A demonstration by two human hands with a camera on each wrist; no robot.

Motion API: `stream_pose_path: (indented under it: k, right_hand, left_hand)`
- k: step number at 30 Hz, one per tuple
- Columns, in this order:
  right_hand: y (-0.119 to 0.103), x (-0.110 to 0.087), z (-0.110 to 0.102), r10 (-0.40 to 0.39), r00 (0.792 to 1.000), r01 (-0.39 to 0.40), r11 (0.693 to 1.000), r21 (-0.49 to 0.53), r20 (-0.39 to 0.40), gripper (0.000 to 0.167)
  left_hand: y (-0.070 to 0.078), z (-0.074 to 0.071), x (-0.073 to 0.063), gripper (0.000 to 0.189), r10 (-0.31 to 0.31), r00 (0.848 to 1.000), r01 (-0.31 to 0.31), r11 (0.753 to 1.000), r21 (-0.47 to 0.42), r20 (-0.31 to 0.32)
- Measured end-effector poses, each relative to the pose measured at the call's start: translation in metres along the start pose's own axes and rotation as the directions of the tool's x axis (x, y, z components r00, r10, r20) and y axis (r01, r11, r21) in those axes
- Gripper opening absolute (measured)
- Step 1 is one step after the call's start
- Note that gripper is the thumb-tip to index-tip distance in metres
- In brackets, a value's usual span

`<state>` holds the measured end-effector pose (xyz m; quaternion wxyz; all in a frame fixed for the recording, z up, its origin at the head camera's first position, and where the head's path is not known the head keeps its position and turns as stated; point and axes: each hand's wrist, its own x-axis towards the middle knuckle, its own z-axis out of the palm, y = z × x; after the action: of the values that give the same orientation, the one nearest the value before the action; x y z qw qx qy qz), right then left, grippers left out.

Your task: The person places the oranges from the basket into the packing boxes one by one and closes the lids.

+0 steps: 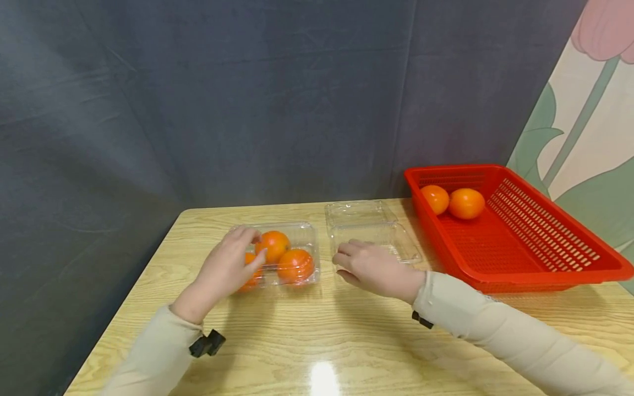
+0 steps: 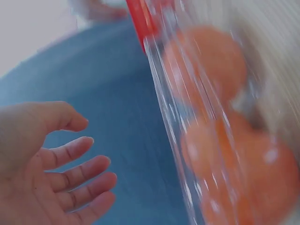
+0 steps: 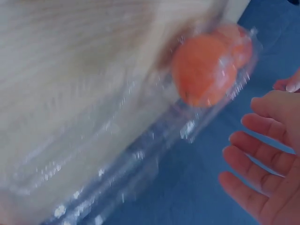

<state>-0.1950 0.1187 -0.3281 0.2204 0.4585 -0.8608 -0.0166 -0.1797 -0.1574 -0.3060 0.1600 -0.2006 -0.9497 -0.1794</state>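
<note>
A clear plastic clamshell box (image 1: 310,234) holds several oranges (image 1: 295,265), and clear plastic lies over the fruit. My left hand (image 1: 223,272) hovers at its left side with the fingers loosely bent. In the left wrist view that left hand (image 2: 61,164) has a gap between it and the box's blurred plastic edge. To the right, a second clear clamshell box (image 1: 364,213) lies with its lid folded back and no fruit inside. My right hand (image 1: 373,269) is above this box's near edge, its fingers relaxed; the right wrist view shows the right hand (image 3: 262,150) holding nothing.
A red plastic basket (image 1: 515,247) with slotted walls stands on the right of the wooden table (image 1: 277,341). Two oranges (image 1: 465,203) lie in its far left corner. A dark curtain (image 1: 277,99) hangs behind the table.
</note>
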Motion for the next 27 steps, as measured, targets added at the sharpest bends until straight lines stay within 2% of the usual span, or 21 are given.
stream_pose_path:
  k: [3,7,13,15,18,23,27]
  right_hand:
    - [0.01,-0.007,-0.011,0.026,0.999,-0.026,1.0,-0.006,-0.031,0.016]
    - [0.023,-0.016,-0.023,0.076,0.994,-0.076,0.997,0.004,-0.082,0.017]
    - [0.044,-0.027,-0.041,0.161,0.982,-0.163,0.987,-0.007,-0.095,0.02]
    - [0.051,-0.03,-0.048,0.181,0.979,-0.183,0.983,-0.011,-0.094,0.021]
    - [0.064,-0.035,-0.057,0.211,0.972,-0.214,0.977,-0.017,-0.101,0.02]
    - [0.084,-0.043,-0.067,0.238,0.963,-0.243,0.97,-0.022,-0.129,0.018]
    - [0.097,-0.049,-0.071,0.292,0.951,-0.295,0.955,-0.019,-0.099,0.017]
  left_hand:
    - [0.022,0.009,0.005,0.018,0.097,0.995,-0.097,0.995,0.01,-0.01]
    - [0.045,0.024,0.011,0.026,0.181,0.982,-0.183,0.982,0.034,0.051]
    - [0.07,0.053,0.018,0.036,0.3,0.944,-0.32,0.935,0.156,0.139]
    - [0.076,0.061,0.019,0.041,0.315,0.932,-0.347,0.919,0.187,0.178]
    - [0.083,0.072,0.018,0.047,0.314,0.922,-0.362,0.905,0.222,0.225]
    - [0.09,0.085,0.016,0.054,0.283,0.919,-0.361,0.886,0.29,0.275]
    - [0.094,0.093,0.015,0.058,0.243,0.92,-0.339,0.886,0.317,0.306]
